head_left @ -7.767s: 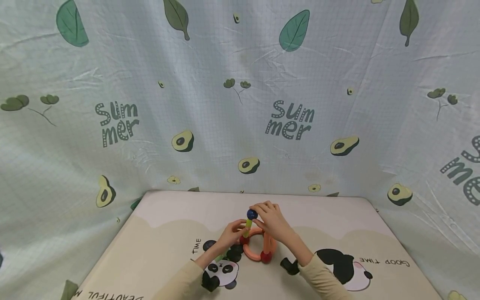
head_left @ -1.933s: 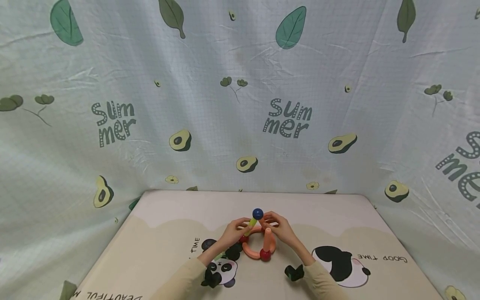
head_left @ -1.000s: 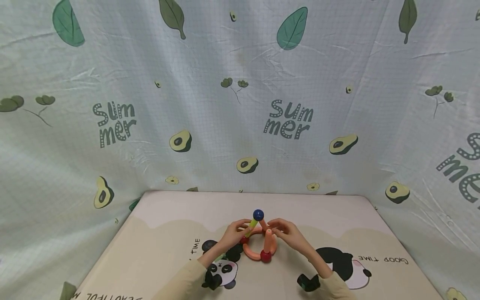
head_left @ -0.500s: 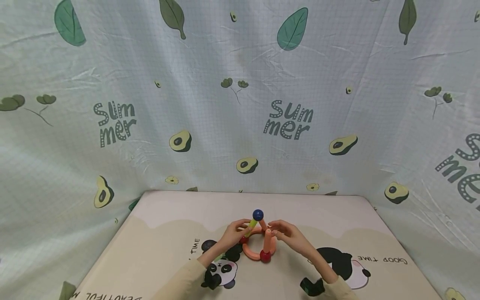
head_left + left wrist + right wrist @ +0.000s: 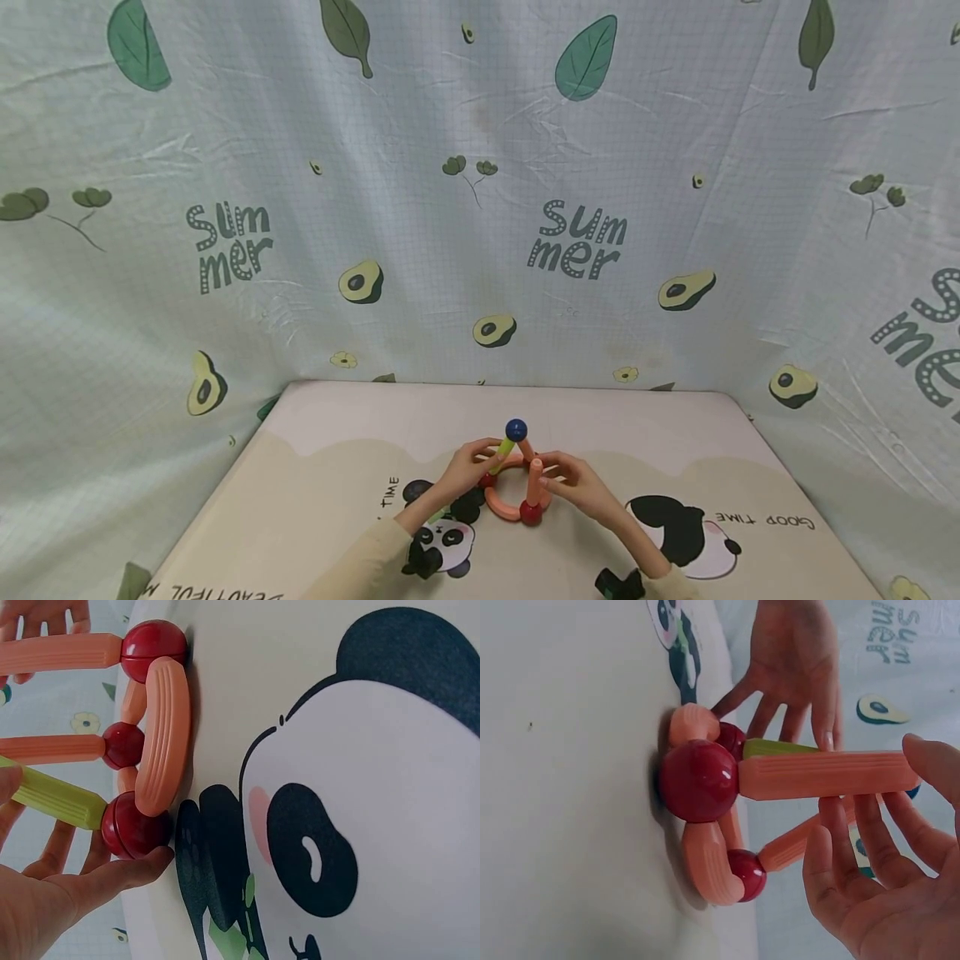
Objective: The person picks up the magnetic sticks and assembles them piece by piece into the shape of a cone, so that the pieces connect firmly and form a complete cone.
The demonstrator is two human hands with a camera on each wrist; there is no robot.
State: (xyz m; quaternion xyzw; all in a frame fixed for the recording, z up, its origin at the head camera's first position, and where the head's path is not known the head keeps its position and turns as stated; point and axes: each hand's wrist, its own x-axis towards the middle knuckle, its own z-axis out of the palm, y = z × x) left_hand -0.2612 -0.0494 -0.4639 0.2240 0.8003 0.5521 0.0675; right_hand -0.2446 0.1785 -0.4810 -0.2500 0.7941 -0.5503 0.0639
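Observation:
Curved orange pieces and red balls form a toy ring (image 5: 501, 508) on the table. My left hand (image 5: 467, 468) pinches a leaning yellow-green rod (image 5: 64, 799), with fingers beside its red ball (image 5: 135, 826). A blue ball (image 5: 516, 430) tops that rod, joined also by a slanting orange rod (image 5: 799, 844) from the back red ball (image 5: 748, 875). My right hand (image 5: 581, 487) holds the upper end of an upright orange rod (image 5: 825, 775), thumb on one side and fingers on the other. That rod stands on the front red ball (image 5: 699, 781), its top bare.
The table mat (image 5: 337, 467) carries printed pandas and lettering. A dark strapped object (image 5: 619, 583) sits at my right wrist and another (image 5: 423, 560) at my left. Behind the table hangs a patterned curtain (image 5: 420, 208).
Earlier, my right hand held the blue ball, then the slanting orange rod beneath it. It has since let go and moved right and nearer, onto the upright orange rod. The left hand stays put.

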